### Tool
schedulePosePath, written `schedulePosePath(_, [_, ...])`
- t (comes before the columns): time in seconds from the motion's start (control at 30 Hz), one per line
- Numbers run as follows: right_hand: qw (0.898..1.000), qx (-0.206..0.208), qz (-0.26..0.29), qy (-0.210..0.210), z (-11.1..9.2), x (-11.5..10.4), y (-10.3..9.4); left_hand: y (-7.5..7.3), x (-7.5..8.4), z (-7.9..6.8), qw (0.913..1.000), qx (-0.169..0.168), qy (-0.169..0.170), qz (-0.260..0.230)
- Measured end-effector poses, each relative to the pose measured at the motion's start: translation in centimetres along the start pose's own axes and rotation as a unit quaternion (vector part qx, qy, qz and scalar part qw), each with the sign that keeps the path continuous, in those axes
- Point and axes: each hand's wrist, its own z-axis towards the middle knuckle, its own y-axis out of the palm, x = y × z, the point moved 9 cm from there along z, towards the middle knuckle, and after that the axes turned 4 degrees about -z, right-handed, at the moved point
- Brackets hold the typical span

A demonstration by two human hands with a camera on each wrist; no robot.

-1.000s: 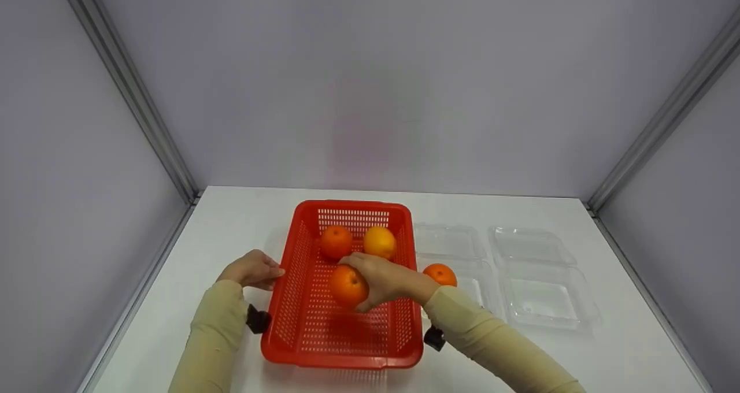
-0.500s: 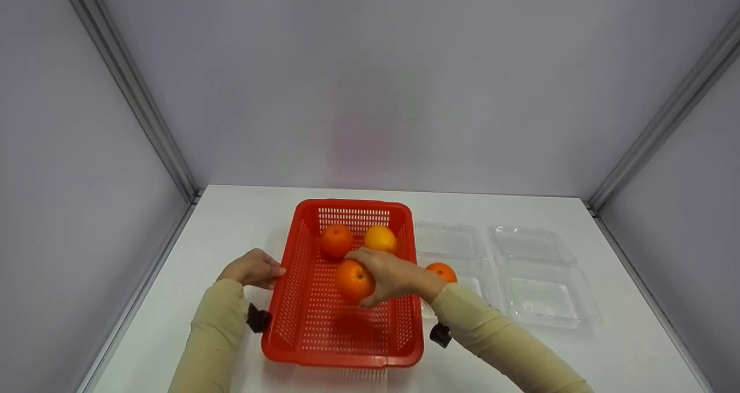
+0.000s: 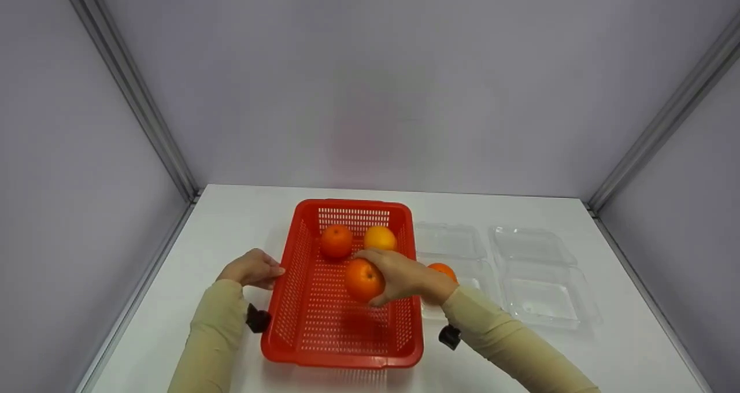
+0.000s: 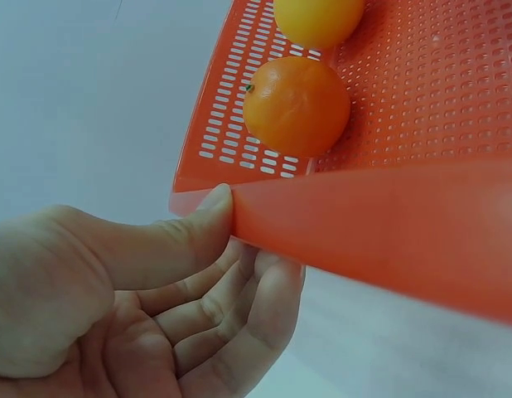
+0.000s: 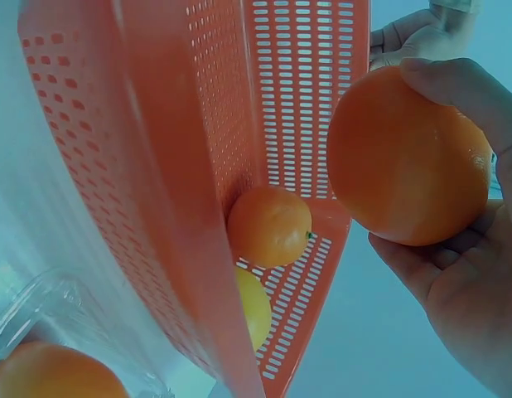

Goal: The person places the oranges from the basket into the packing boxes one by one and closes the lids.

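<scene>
My right hand [image 3: 399,274] holds an orange [image 3: 364,280] above the red basket [image 3: 341,359], thumb and fingers curled round the fruit, as the right wrist view also shows. At the basket's left rim my left hand [image 4: 173,290] pinches the edge between thumb and curled fingers. Inside the basket, toward its far end, lie a deep orange fruit [image 3: 336,241] and a yellower one [image 3: 380,238]. The right forearm hides part of another orange [image 3: 443,270], which sits in a clear plastic clamshell box [image 3: 451,241] right of the basket.
A second clear clamshell box [image 3: 543,297] lies opened flat farther right on the white table [image 3: 243,211]. Grey panels [image 3: 370,81] stand at the back and both sides. A black wrist device [image 3: 449,336] hangs beneath the right sleeve.
My right hand has moved a little to the right and slightly up in the head view, carrying the orange. The left hand and the basket stay put.
</scene>
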Motion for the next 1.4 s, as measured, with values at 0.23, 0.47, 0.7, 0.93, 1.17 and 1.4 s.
schedulePosePath(0.23, [1.0,0.0,0.004,0.024,-0.7,0.9,-0.4,0.0,0.0,0.0,1.0,0.005,-0.005,0.002])
schedulePosePath(0.47, [1.0,0.006,0.009,0.017,-1.0,1.1,-0.7,-0.1,-0.1,0.0,1.0,0.004,-0.005,0.0])
schedulePosePath(0.7, [1.0,0.006,0.01,0.018,-1.2,1.4,-0.6,-0.1,-0.2,0.1,1.0,0.002,-0.003,0.0])
schedulePosePath(0.93, [1.0,0.014,0.011,-0.001,-1.7,1.3,-1.0,0.1,0.2,-0.4,1.0,-0.005,0.003,0.007])
schedulePosePath(1.17, [1.0,0.022,0.008,-0.014,-2.2,1.4,-1.2,0.0,-0.1,0.1,0.9998,-0.018,0.004,0.003])
schedulePosePath(1.4, [0.999,0.033,0.01,-0.01,-2.9,1.6,-1.7,-0.1,-0.2,0.1,0.9999,-0.01,-0.002,0.012])
